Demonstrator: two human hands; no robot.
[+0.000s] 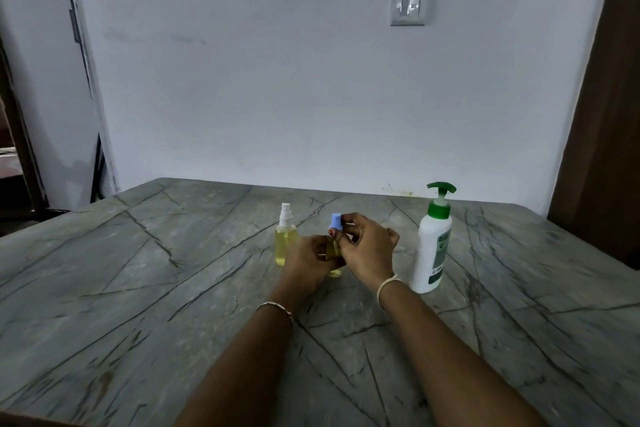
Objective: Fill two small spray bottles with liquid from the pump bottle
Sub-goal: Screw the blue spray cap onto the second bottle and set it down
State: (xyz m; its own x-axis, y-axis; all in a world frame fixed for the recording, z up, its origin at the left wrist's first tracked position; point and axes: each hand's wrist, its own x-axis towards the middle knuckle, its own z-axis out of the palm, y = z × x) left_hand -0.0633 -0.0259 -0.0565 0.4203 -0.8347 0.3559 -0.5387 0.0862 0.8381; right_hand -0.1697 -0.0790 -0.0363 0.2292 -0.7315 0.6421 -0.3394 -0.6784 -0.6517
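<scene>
head view: veined grey table [145, 288], pale wall [277, 80]

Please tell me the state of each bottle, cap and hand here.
white-top spray bottle: upright, yellow liquid inside, sprayer on.
blue-top spray bottle: yellow liquid inside, gripped by left hand.
blue top: at the neck, pinched by right hand; tightness unclear.
pump bottle: upright, pump on, untouched.

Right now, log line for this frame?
left grip holds blue-capped bottle | right grip pinches blue cap | white-capped bottle filled | pump bottle untouched
</scene>
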